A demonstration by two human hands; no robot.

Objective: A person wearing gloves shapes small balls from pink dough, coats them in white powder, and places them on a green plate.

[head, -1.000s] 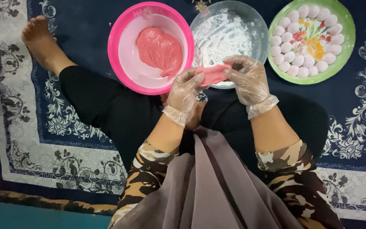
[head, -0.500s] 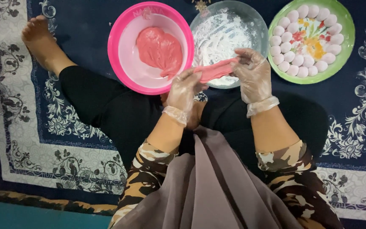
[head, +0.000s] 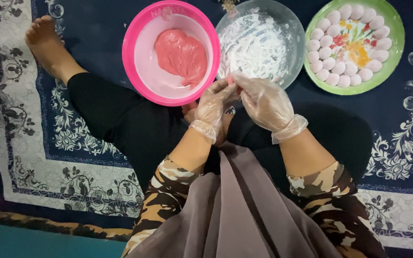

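Fingers (head: 225, 88) of your left hand (head: 213, 102) and those of your right hand (head: 264, 102), both in thin clear gloves, are pressed together around a small pink piece of dough (head: 235, 86), of which only a sliver shows between the fingertips. You hold it in the air just above the near rim of the clear floured bowl (head: 290, 28), over your crossed legs. The step in hand appears to be closing or rounding one portion of dough. The next move probably calls for a light, even pressure, so that the soft piece keeps its shape and does not stick to the gloves.

Compared with the view half a second earlier, the dough is now gathered: it then lay stretched as a longer pink strip between the two hands, which stood a little further apart. Your hands now meet at the fingertips.

Outward from the hands: the pink bowl (head: 135, 71) to the left holds the remaining mass of pink dough (head: 181, 55). The green plate (head: 397, 43) to the right carries a ring of pale finished balls (head: 328, 64) set round its flowered centre. All three vessels rest on the dark blue patterned carpet (head: 96, 28), where your bare foot (head: 44, 40) lies at upper left.
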